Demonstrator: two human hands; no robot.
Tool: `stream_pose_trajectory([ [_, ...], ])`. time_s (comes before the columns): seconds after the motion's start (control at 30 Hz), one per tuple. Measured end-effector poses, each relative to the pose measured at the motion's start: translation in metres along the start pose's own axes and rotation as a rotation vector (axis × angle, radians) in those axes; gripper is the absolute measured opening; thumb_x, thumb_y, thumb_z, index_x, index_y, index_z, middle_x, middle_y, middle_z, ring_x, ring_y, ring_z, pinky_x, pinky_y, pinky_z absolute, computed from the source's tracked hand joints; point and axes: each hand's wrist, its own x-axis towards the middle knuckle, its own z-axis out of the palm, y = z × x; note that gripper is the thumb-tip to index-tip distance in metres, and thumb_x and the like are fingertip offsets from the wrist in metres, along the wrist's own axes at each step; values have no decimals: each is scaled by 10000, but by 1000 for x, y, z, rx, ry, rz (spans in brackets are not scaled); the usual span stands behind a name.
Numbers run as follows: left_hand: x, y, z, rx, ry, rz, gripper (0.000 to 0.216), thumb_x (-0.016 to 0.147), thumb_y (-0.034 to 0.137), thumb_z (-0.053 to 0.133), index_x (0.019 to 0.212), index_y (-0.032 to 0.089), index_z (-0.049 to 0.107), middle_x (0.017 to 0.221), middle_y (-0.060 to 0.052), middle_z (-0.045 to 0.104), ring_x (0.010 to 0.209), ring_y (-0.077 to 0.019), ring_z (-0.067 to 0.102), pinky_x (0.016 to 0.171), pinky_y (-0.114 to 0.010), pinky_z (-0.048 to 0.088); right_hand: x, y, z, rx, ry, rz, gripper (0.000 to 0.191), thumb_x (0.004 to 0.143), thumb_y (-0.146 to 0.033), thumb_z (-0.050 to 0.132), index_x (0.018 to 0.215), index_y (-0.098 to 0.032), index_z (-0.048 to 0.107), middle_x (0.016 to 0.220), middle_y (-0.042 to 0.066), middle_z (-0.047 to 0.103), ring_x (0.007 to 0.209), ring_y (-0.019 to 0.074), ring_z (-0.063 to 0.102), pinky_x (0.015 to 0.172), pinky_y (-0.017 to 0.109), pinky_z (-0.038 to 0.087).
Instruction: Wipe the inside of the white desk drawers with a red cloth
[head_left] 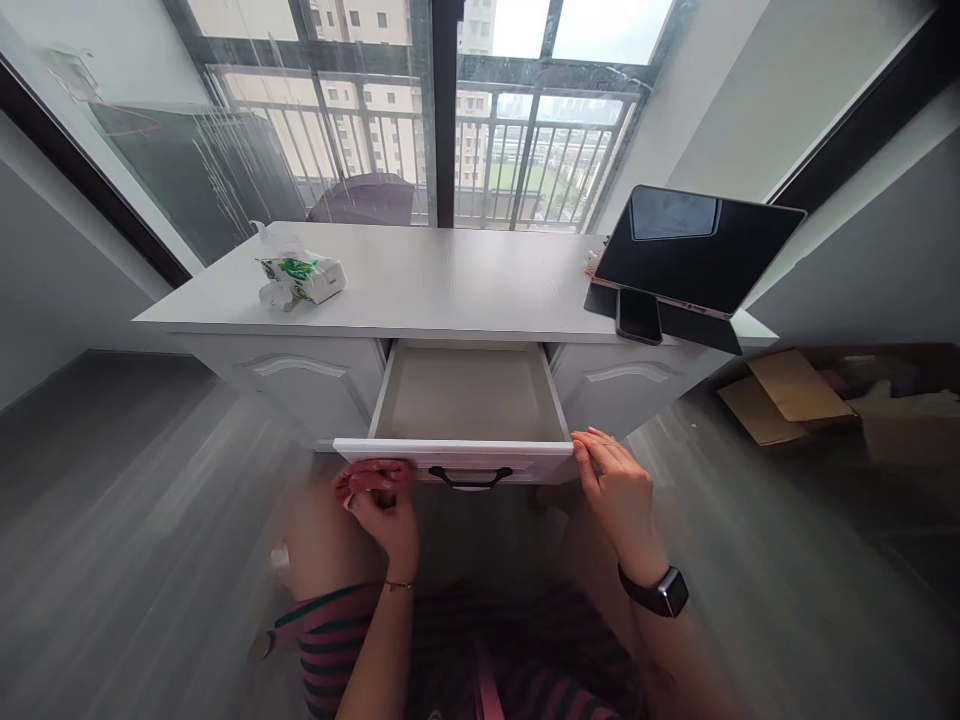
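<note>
A person is sitting in front of a white desk (pixel 450 285) by a window, looking down at both bare hands. The desk's middle drawer (pixel 469 405) is standing well open and showing a bare inside. It is reaching straight toward the person, directly ahead of the hands and level with them. The drawer box is running front to back, away from the body. Its front panel (pixel 525 460) is lying crosswise, left to right, with a dark handle (pixel 470 480) at its middle.

The hands are bracketing that panel, and both are touching it. The left hand (pixel 382 500) is sitting left of the handle against the panel's lower edge, its fingers curled nearly closed. It is slightly blurred, so it is unclear whether it is gripping the edge or pinching something small and pale. The right hand (pixel 615 485), with a watch (pixel 664 592) on its wrist, is resting at the panel's right corner. Its fingers are stretched out loosely over the top edge and clasping nothing.

On the desktop, a tissue pack (pixel 304 278) is lying at the left, and a tablet (pixel 697 250) is propped above a phone (pixel 639 315) at the right.
</note>
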Motion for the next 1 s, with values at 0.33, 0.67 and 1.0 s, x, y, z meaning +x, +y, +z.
stream_pose_trajectory([
  [0.33,-21,80,7,-75,-285,182,101,763,100,548,823,175,578,690,-6,490,656,-159,482,581,-285,389,1,-3,2,3,12,37,368,968,-387,360,1044,-202,669,1068,66,695,1093,234,599,958,411,461],
  [0.67,-64,135,36,34,-561,685,115,834,200,599,919,230,671,806,-45,568,762,-184,496,678,-310,418,3,3,0,46,-36,28,384,973,-407,348,1073,-198,655,1105,60,685,1093,223,600,970,402,462],
  [1.0,-25,62,15,-7,-295,315,113,815,192,538,760,194,637,816,-69,544,763,-200,533,636,-319,439,0,3,9,43,53,14,331,962,-378,392,1065,-208,656,1088,47,690,1103,218,595,980,411,458],
])
